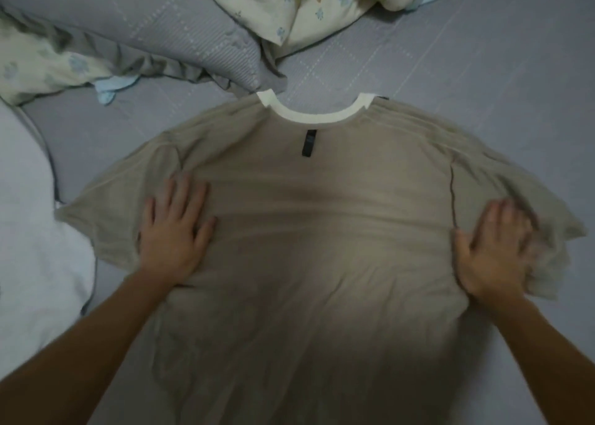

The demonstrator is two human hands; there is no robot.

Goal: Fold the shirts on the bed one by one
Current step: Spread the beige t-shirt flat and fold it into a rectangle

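Beige soft shirt (309, 231), flat, wrinkled

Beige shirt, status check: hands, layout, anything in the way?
Left hand and right hand open, pressing flat on beige shirt. Shirt spread out, unfolded. Grey pillow touches the collar.

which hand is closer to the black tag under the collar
Left. The left hand rests flat on the shirt just below-left of the black tag; the right hand is farther, by the right sleeve.

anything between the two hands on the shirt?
Head view: only smooth beige shirt fabric between left hand and right hand; nothing lies on it there.
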